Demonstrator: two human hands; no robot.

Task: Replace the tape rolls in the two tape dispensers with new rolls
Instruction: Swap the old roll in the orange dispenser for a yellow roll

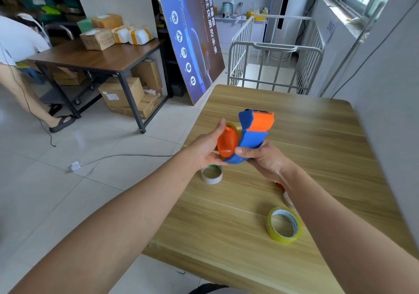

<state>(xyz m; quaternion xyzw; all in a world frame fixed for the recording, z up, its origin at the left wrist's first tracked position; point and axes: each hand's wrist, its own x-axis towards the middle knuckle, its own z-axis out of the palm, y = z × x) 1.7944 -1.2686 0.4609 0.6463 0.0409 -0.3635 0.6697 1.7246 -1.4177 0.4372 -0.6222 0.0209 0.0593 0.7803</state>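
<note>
Above the light wood-grain table [317,148], both forearms reach to twelve o'clock, holding the blue-and-orange plastic tape dispenser [251,135] in mid-air. The right hand [264,159] clamps its blue body; the left hand [207,149] grips the orange hub with its clear tape roll [233,127], mostly hidden. At five o'clock lies a yellowish clear tape roll [284,225], and the right forearm hides most of another item.

Left hand [205,151], right hand [263,157] — both bare, forearms unsleeved; no rings, watch, gloves.

Wooden table [317,139]: bare surface across the right and upper centre of frame allows free passage. Obstacles: empty tape core [212,174] at centre, yellowish tape roll [284,225] lower right, and grey wall [390,117] bounding the right edge.
</note>
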